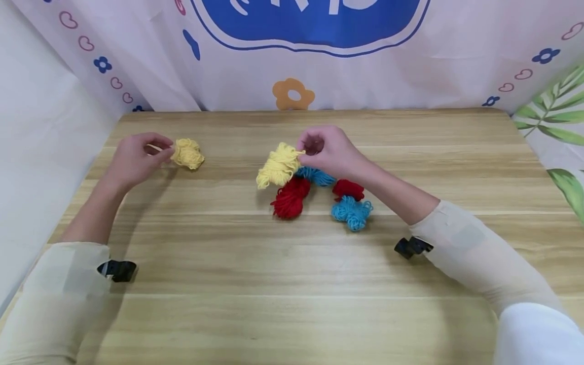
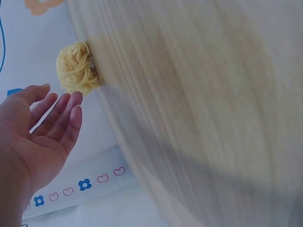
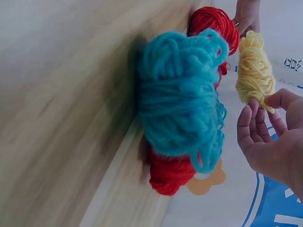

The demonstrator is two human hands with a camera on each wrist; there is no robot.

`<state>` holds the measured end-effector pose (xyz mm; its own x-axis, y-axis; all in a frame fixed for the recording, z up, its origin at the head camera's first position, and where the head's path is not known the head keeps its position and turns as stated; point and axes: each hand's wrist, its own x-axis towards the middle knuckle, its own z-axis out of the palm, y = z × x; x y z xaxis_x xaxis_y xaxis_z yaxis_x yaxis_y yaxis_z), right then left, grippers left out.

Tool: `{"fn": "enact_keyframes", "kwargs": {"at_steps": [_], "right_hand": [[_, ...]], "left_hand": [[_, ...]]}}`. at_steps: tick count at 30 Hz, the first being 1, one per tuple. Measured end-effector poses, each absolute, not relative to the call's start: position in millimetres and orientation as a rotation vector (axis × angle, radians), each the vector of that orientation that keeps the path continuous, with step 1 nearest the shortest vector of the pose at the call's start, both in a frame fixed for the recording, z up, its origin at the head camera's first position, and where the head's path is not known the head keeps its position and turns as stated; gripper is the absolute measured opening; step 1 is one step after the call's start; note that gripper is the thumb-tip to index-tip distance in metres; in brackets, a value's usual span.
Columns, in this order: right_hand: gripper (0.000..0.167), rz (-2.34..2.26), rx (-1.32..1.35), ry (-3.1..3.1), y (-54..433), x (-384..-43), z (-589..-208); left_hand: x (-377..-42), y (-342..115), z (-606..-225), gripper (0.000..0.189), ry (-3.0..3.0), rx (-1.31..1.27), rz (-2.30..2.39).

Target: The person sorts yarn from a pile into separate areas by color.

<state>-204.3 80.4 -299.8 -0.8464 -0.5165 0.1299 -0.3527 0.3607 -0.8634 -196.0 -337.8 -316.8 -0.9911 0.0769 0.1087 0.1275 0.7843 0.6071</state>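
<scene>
My right hand (image 1: 335, 152) pinches one end of a yellow yarn skein (image 1: 279, 166) between thumb and fingers. In the right wrist view that yellow skein (image 3: 255, 71) hangs off the fingertips, raised above the table. On the far left, my left hand (image 1: 139, 157) is beside a small yellow yarn ball (image 1: 188, 154) that lies on the table. The left wrist view shows the left hand's fingers (image 2: 56, 116) loosely bent and spread, tips just below the yarn ball (image 2: 75, 68), with nothing gripped.
Below the raised skein lie a red skein (image 1: 291, 198) and a blue skein (image 1: 316, 176), partly hidden. Another red skein (image 1: 349, 189) and a blue skein (image 1: 352, 213) touch beside the right forearm. The wooden table (image 1: 255, 284) ends at a printed curtain (image 1: 237, 76).
</scene>
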Motion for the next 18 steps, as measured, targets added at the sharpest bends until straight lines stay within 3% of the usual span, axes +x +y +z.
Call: {"fn": "enact_keyframes", "kwargs": {"at_steps": [18], "right_hand": [[0.008,-1.518,-0.767,2.408,55,-214,-301]], "left_hand": [[-195,-335,-314,0.022,-2.880,-0.180,-1.012]]}}
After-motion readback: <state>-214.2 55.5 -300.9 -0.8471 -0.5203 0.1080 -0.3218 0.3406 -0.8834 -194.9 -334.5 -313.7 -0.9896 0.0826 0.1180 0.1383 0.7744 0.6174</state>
